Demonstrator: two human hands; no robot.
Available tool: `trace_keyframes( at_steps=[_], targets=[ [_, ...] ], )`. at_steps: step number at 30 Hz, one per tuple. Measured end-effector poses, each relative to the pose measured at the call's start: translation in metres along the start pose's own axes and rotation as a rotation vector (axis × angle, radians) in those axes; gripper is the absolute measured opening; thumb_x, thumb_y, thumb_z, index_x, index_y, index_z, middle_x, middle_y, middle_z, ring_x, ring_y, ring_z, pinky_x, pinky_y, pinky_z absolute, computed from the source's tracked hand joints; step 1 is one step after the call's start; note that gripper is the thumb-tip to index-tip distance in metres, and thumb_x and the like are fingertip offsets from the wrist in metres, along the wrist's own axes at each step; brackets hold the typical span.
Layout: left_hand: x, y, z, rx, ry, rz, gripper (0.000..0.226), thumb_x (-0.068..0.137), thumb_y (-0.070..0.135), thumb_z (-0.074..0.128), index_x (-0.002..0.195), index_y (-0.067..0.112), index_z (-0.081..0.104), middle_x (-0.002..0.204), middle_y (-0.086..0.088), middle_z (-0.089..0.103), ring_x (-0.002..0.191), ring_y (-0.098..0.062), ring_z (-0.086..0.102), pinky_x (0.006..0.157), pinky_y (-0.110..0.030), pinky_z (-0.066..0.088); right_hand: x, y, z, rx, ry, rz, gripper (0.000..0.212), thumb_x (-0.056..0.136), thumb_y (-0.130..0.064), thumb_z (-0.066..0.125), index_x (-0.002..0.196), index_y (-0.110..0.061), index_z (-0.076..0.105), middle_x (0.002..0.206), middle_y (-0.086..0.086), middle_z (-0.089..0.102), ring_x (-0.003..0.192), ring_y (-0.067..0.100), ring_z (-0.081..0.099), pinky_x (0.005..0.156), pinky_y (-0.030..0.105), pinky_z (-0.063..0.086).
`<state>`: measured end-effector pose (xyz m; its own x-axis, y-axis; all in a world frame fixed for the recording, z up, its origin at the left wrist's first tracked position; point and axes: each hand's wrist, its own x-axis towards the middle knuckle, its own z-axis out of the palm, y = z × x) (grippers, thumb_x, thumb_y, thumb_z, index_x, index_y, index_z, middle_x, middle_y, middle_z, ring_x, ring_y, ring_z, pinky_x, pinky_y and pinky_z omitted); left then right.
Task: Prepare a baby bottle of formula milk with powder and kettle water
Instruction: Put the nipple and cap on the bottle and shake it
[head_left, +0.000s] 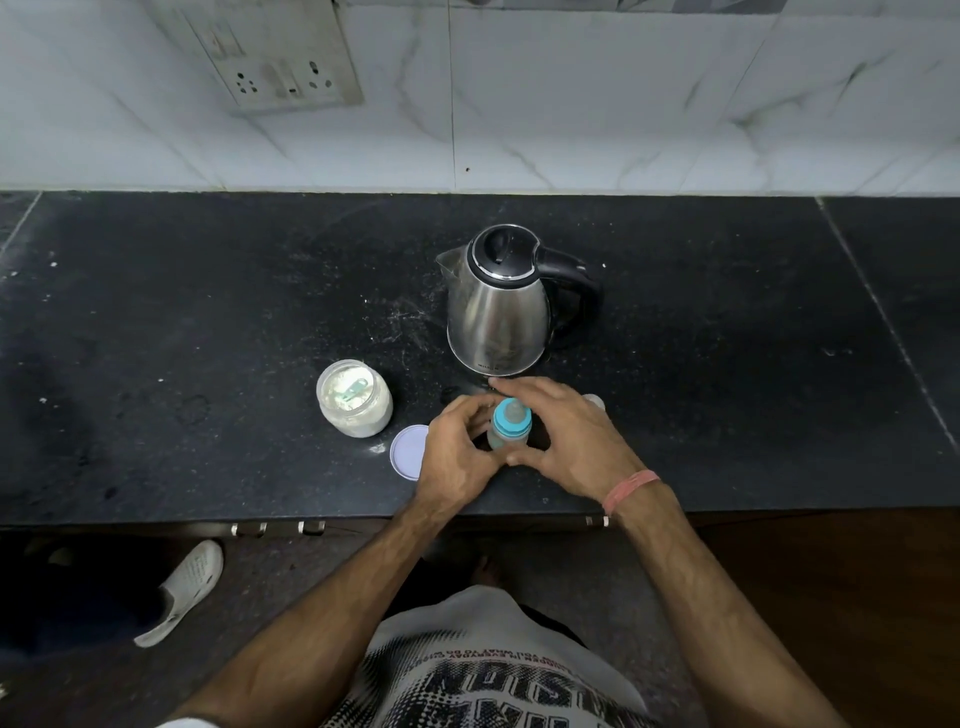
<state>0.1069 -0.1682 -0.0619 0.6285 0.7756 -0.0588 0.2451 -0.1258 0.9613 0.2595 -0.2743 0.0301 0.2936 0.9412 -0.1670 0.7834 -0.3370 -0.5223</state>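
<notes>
A small baby bottle (510, 423) with a teal collar and clear teat stands upright on the black counter (208, 312), near its front edge. My left hand (457, 457) curls around the bottle's left side, holding its body. My right hand (566, 436) arches over the right side, fingers by the collar and thumb at the front. Behind the bottle stands a steel kettle (498, 306) with a black lid and handle, spout to the left. An open jar of white powder (355, 397) with a green scoop inside sits to the left.
The jar's pale round lid (408, 452) lies flat between jar and bottle, partly under my left hand. A small clear cap (595, 401) peeks out behind my right hand. A wall socket (291, 78) is on the tiled wall. A shoe (182, 592) lies on the floor.
</notes>
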Motion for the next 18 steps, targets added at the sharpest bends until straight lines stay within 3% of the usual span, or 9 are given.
trace_keyframes(
  at_steps=[2,4,7,9,12,14,16,18],
  targets=[
    [0.0,0.0,0.001,0.002,0.007,-0.001,0.068,0.074,0.018,0.11,0.133,0.021,0.078,0.127,0.009,0.077,0.119,-0.008,0.08,0.107,-0.036,0.067,0.001,-0.001,0.001,0.02,0.001,-0.029,0.08,0.092,-0.019,0.093,0.16,-0.039,0.058,0.155,-0.016,0.063,0.141,0.012,0.056,0.121,0.04,0.05],
    [-0.002,0.002,0.002,-0.01,0.023,0.014,0.061,0.076,0.027,0.106,0.131,0.021,0.079,0.125,0.009,0.077,0.117,-0.008,0.08,0.105,-0.034,0.066,0.004,-0.001,0.004,0.072,0.043,0.023,0.062,0.092,-0.02,0.093,0.147,-0.035,0.068,0.142,-0.017,0.067,0.126,0.006,0.061,0.111,0.041,0.058],
    [-0.004,0.005,0.002,-0.003,0.035,0.006,0.056,0.078,0.033,0.098,0.129,0.021,0.079,0.124,0.009,0.077,0.114,-0.009,0.081,0.103,-0.034,0.067,0.008,-0.006,0.008,0.067,0.14,0.13,0.051,0.082,-0.05,0.098,0.122,-0.033,0.07,0.111,-0.022,0.06,0.091,-0.002,0.059,0.086,0.028,0.057],
    [-0.003,0.004,0.003,0.014,0.035,0.002,0.051,0.08,0.028,0.095,0.128,0.021,0.08,0.124,0.009,0.077,0.112,-0.007,0.081,0.102,-0.036,0.068,0.008,-0.011,0.011,-0.001,0.179,0.177,0.062,0.074,-0.074,0.093,0.11,-0.033,0.062,0.092,-0.021,0.056,0.08,0.0,0.055,0.07,0.016,0.039],
    [-0.002,0.004,0.002,0.042,0.038,-0.017,0.049,0.08,0.03,0.094,0.127,0.022,0.08,0.124,0.01,0.076,0.11,-0.006,0.081,0.101,-0.036,0.068,0.003,-0.018,0.012,-0.08,0.198,0.243,0.08,0.064,-0.101,0.074,0.1,-0.033,0.052,0.077,-0.021,0.055,0.069,-0.007,0.046,0.062,0.016,0.026],
    [-0.002,0.001,0.002,0.053,0.035,-0.01,0.05,0.082,0.021,0.098,0.128,0.02,0.079,0.126,0.009,0.076,0.112,-0.007,0.081,0.103,-0.039,0.068,-0.001,-0.018,0.009,-0.138,0.225,0.255,0.08,0.066,-0.104,0.068,0.093,-0.032,0.051,0.074,-0.02,0.053,0.068,-0.006,0.044,0.061,0.023,0.031],
    [-0.002,-0.001,0.002,0.059,0.029,-0.004,0.052,0.083,0.015,0.1,0.13,0.02,0.079,0.128,0.009,0.076,0.115,-0.008,0.08,0.104,-0.041,0.068,-0.004,-0.015,0.004,-0.156,0.225,0.243,0.069,0.075,-0.092,0.077,0.096,-0.031,0.055,0.084,-0.018,0.058,0.074,0.001,0.053,0.07,0.032,0.045],
    [-0.002,-0.001,0.002,0.055,0.024,-0.009,0.058,0.081,0.013,0.103,0.133,0.017,0.078,0.13,0.007,0.076,0.119,-0.009,0.079,0.108,-0.041,0.066,-0.005,-0.014,-0.002,-0.113,0.153,0.185,0.057,0.085,-0.062,0.091,0.124,-0.032,0.061,0.114,-0.013,0.063,0.095,0.006,0.062,0.089,0.038,0.06]
  ],
)
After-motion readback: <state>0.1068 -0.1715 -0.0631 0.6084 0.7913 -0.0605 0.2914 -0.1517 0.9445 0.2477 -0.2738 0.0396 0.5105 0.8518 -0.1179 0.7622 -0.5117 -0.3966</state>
